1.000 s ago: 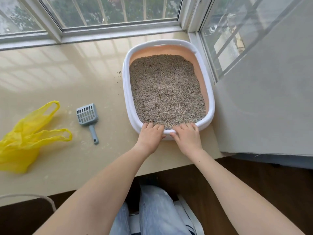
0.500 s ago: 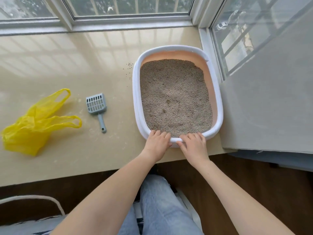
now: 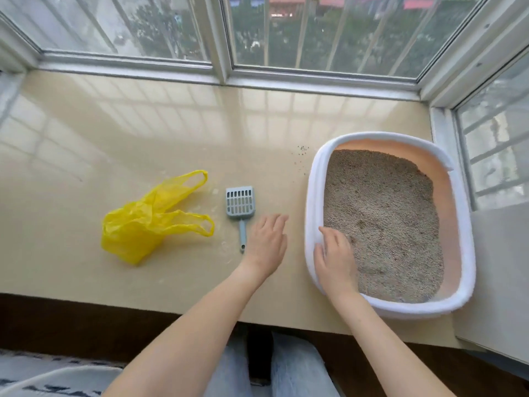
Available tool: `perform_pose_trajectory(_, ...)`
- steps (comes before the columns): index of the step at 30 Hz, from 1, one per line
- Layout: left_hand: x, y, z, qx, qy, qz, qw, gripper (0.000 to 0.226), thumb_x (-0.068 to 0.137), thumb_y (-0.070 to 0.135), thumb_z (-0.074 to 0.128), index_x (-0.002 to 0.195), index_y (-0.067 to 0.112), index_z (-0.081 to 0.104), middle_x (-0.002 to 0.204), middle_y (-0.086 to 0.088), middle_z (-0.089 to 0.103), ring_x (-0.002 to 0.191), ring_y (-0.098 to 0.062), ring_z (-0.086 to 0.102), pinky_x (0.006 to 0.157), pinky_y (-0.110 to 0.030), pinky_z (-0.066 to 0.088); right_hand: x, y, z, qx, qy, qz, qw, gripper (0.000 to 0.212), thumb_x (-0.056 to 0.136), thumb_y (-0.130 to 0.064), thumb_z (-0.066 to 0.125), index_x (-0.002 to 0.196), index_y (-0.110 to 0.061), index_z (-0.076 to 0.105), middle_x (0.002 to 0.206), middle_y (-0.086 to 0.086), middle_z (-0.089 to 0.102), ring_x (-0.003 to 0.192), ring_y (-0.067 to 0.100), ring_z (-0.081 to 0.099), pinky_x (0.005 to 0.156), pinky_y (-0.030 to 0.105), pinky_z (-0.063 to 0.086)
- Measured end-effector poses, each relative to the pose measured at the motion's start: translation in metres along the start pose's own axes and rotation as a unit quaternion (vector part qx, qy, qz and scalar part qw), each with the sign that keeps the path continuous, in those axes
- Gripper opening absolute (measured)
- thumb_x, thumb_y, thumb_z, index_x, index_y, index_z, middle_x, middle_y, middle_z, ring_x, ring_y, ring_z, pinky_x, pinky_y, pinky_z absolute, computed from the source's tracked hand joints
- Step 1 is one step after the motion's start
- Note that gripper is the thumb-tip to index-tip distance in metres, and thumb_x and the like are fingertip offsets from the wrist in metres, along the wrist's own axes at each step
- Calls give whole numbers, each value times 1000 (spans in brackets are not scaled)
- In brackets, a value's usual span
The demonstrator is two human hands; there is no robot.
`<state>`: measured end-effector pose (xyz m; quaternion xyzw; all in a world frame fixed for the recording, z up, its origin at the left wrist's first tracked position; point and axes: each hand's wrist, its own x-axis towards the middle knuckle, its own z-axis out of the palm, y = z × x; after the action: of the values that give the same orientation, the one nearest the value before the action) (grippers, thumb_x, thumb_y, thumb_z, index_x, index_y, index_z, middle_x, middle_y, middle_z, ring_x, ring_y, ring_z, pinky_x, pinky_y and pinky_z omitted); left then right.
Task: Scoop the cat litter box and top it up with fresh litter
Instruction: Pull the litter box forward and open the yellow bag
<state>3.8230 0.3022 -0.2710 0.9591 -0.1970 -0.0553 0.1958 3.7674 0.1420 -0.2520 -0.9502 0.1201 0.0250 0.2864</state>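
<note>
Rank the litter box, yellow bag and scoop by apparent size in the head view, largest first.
1. Litter box
2. Yellow bag
3. Scoop
All sit on the same sill, so the order looks reliable.

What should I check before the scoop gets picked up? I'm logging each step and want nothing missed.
1. Scoop free and within reach of the left hand: ok, handle just beside it.
2. Left hand empty: ok, fingers relaxed.
3. Litter box steadied: ok, right hand rests on its near-left rim.
4. Yellow bag ready for waste: not ok, crumpled, mouth not opened.
5. Clumps located in the litter: cannot tell.
6. Fresh litter at hand: cannot tell, none in view.
</note>
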Motion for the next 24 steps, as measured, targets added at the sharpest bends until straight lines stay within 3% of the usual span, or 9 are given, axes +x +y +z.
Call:
perform_pose_trajectory(3, 2, -64, -26, 34, -24, -129, 991, 43, 71, 11, 52, 114, 7, 58, 102, -10, 60, 93, -32, 56, 80, -38, 42, 19, -50, 36, -46, -7, -35, 998, 50, 87, -28, 30, 121, -6, 59, 117, 10, 61, 113, 30, 54, 103, 43, 31)
perform_pose_trajectory(6, -7, -120, -48, 99, -50, -174, 978, 44, 62, 11, 66, 107, 11, 61, 99, -7, 61, 91, -30, 56, 72, -37, 45, 37, -94, 71, -37, -9, -23, 999, 49, 84, -25, 34, 120, -5, 60, 122, 14, 59, 118, 35, 50, 106, 48, 34)
perform_pose_trajectory(9, -22, -164, -58, 182, -76, -170, 965, 54, 59, 24, 74, 110, 17, 60, 105, -2, 61, 99, -25, 57, 90, -43, 44, 49, -132, 102, 20, -35, -9, 999, 49, 85, -21, 35, 123, -2, 59, 125, 16, 57, 120, 35, 48, 108, 44, 35)
perform_pose_trajectory(14, -35, -197, -67, 286, -214, -109, 928, 66, 82, 13, 57, 142, 14, 30, 124, -5, 49, 125, -27, 40, 114, -56, 6, 45, -177, 147, 71, -134, -3, 989, 45, 88, -4, 50, 133, -2, 51, 135, 16, 49, 130, 31, 41, 112, 38, 29)
perform_pose_trajectory(17, -37, -205, -79, 277, -224, -113, 928, 45, 80, 5, 59, 123, 16, 51, 112, -5, 57, 116, -28, 48, 113, -55, 14, 35, -191, 158, 70, -166, -11, 984, 44, 88, -4, 50, 133, -6, 51, 134, 13, 50, 128, 28, 42, 110, 36, 32)
perform_pose_trajectory(18, -37, -205, -86, 278, -219, -120, 927, 36, 74, 7, 67, 107, 19, 60, 100, -2, 61, 104, -27, 56, 108, -51, 29, 33, -195, 159, 75, -173, -9, 982, 44, 88, -4, 50, 132, -7, 52, 133, 11, 51, 127, 27, 44, 109, 36, 33)
perform_pose_trajectory(20, -35, -210, -95, 242, -168, -151, 944, 30, 54, 7, 78, 75, 21, 63, 73, -1, 61, 72, -25, 63, 74, -36, 50, 32, -206, 155, 110, -180, 18, 977, 44, 89, -4, 48, 132, -9, 51, 132, 8, 51, 125, 24, 45, 107, 29, 32)
perform_pose_trajectory(22, -30, -210, -109, 169, -103, -175, 964, 24, 54, 1, 74, 69, 15, 61, 66, -6, 57, 60, -30, 61, 53, -32, 44, 36, -219, 143, 137, -181, 51, 973, 43, 92, -5, 46, 134, -10, 49, 132, 6, 51, 124, 20, 45, 101, 23, 30)
perform_pose_trajectory(24, -18, -199, -138, 123, -51, -200, 971, 16, 67, -1, 67, 78, 10, 63, 75, -11, 58, 64, -34, 60, 48, -34, 40, 44, -234, 122, 173, -173, 90, 965, 43, 93, -7, 46, 135, -13, 49, 130, 4, 53, 119, 19, 48, 96, 24, 34)
